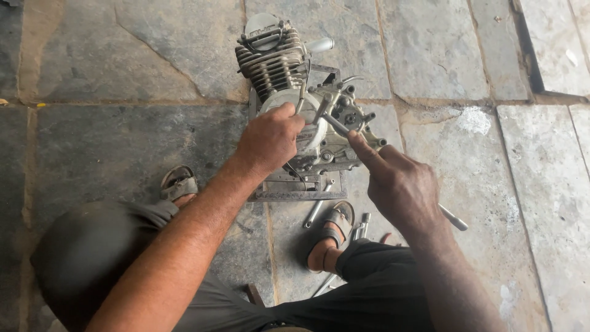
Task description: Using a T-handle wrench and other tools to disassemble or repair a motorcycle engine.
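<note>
Item: small engine [295, 98] on a metal stand [295, 192], stone floor [123, 141]. Our left hand [269, 138] grips its round cover, fingers curled. Our right hand [399, 184] is closed around a wrench [335, 125].

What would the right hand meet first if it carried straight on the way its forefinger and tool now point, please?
Probably the engine crankcase: the right hand aims its metal tool up-left, and the tip seems already at the casing, though depth is unclear.

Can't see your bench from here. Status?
Left hand steadies engine cover. Right hand grips wrench on engine. Loose tools by feet.
</note>
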